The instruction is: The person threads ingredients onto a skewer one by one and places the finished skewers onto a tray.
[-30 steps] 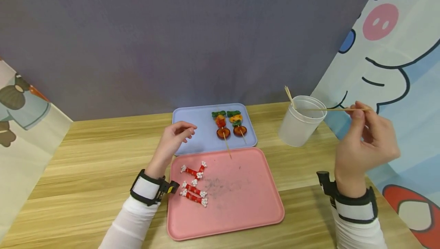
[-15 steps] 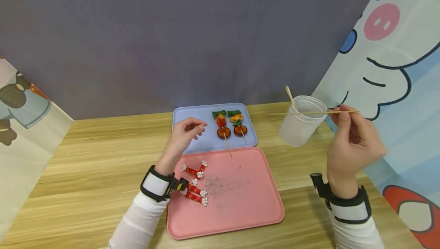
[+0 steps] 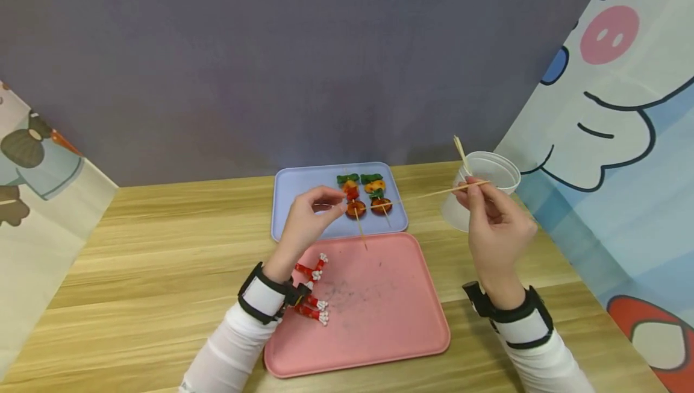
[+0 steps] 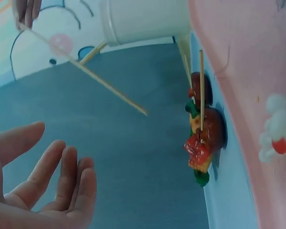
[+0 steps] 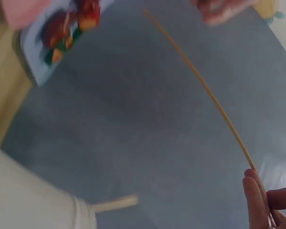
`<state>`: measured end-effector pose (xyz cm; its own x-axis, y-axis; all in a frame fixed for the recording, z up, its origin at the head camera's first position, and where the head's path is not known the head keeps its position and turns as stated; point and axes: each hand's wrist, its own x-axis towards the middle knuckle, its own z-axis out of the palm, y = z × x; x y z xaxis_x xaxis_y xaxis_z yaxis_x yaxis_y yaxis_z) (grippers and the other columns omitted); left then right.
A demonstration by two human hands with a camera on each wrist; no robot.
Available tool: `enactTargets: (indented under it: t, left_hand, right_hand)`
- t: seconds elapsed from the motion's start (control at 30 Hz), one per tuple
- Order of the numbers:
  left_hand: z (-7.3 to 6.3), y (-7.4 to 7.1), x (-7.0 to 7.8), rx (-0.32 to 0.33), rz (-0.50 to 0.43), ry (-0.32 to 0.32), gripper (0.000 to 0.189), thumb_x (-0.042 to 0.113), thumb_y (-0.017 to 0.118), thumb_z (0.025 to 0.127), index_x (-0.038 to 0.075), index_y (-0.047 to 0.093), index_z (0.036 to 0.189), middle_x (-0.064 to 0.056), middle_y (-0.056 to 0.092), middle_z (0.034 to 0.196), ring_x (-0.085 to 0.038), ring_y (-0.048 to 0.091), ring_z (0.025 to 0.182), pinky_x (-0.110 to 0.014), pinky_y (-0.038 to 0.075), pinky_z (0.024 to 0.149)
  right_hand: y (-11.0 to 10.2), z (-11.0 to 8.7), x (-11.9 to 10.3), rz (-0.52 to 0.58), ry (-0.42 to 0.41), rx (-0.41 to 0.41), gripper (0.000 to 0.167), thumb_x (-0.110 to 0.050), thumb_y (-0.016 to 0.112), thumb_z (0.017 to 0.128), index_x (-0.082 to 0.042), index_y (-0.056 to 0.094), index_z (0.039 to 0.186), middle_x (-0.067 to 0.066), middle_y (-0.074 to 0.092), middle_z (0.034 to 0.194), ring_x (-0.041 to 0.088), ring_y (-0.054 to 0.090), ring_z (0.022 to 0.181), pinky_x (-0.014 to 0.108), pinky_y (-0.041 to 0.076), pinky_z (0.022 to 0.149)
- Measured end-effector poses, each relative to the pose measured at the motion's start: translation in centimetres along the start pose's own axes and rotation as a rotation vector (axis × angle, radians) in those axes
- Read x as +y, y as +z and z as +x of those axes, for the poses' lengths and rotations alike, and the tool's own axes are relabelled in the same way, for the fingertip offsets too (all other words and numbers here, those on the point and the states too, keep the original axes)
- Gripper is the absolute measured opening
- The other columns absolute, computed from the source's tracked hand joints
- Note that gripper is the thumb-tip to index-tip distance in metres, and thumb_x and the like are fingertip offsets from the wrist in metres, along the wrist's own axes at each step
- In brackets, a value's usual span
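Observation:
My right hand (image 3: 496, 224) pinches a thin bamboo skewer (image 3: 434, 192) near one end, between thumb and fingers. The skewer points left, and its free tip lies close to my left hand (image 3: 311, 215). That left hand holds nothing; in the left wrist view its thumb and fingers (image 4: 55, 169) are spread apart, with the skewer tip clear of them. Beneath the tip in the head view, two loaded skewers of toy food (image 3: 355, 208) lie on a light blue tray (image 3: 290, 182). Red pieces with white frilled ends (image 3: 311, 311) lie on a pink tray (image 3: 379, 333), partly hidden by my left wrist.
A white plastic cup (image 3: 455, 212) stands right of the blue tray, partly behind my right hand, with several bamboo skewers (image 3: 461, 152) leaning out. A grey panel (image 3: 271, 67) rises behind the wooden table (image 3: 162, 248). Cartoon-printed sheets (image 3: 612, 122) border both sides.
My right hand has moved left with the skewer, passing in front of the cup. My left hand has moved right over the blue tray, so hand and skewer tip are now close together.

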<state>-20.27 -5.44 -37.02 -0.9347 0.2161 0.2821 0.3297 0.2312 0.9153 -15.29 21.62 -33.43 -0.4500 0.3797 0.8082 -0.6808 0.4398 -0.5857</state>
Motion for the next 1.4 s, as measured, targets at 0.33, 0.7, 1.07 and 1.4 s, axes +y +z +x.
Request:
enactTargets:
  t: [0.33, 0.7, 1.07, 1.4]
  left_hand:
    - [-1.0, 2.5, 0.7, -0.089, 0.282, 0.148, 0.031, 0.018, 0.072, 0.084, 0.013, 0.068, 0.114, -0.004, 0.069, 0.105, -0.017, 0.065, 0.097, -0.032, 0.052, 0.085]
    - [-1.4, 3.2, 0.8, -0.107, 0.364, 0.137, 0.017, 0.012, 0.071, 0.084, 0.012, 0.074, 0.1, 0.0, 0.07, 0.095, -0.016, 0.064, 0.088, -0.032, 0.053, 0.078]
    - [-1.4, 3.1, 0.7, -0.108, 0.373, 0.114, 0.01, 0.008, 0.07, 0.085, 0.014, 0.074, 0.092, 0.001, 0.07, 0.091, -0.014, 0.064, 0.083, -0.033, 0.054, 0.075]
    - [-1.4, 3.0, 1.1, 0.016, 0.195, 0.175, 0.006, 0.009, 0.066, 0.088, 0.008, 0.069, 0.092, 0.001, 0.067, 0.089, -0.01, 0.062, 0.077, -0.027, 0.052, 0.07]
  right_hand:
    - [2.2, -2.6, 1.1, 0.096, 0.151, -0.216, 0.013, 0.005, 0.062, 0.087, 0.013, 0.068, 0.094, 0.03, 0.067, 0.09, 0.007, 0.071, 0.074, 0.024, 0.056, 0.067]
    - [3.7, -3.6, 0.8, 0.164, 0.232, -0.259, 0.015, 0.001, 0.061, 0.089, 0.012, 0.068, 0.095, 0.031, 0.067, 0.09, 0.009, 0.071, 0.074, 0.026, 0.056, 0.067]
    - [4.2, -3.8, 1.0, 0.127, 0.182, -0.272, 0.015, 0.0, 0.063, 0.088, 0.009, 0.07, 0.098, 0.026, 0.07, 0.091, 0.007, 0.071, 0.075, 0.024, 0.056, 0.065]
    - [2.7, -3.4, 1.6, 0.046, 0.106, -0.386, 0.02, 0.003, 0.068, 0.083, 0.0, 0.072, 0.103, 0.015, 0.073, 0.09, 0.006, 0.07, 0.08, 0.017, 0.055, 0.069]
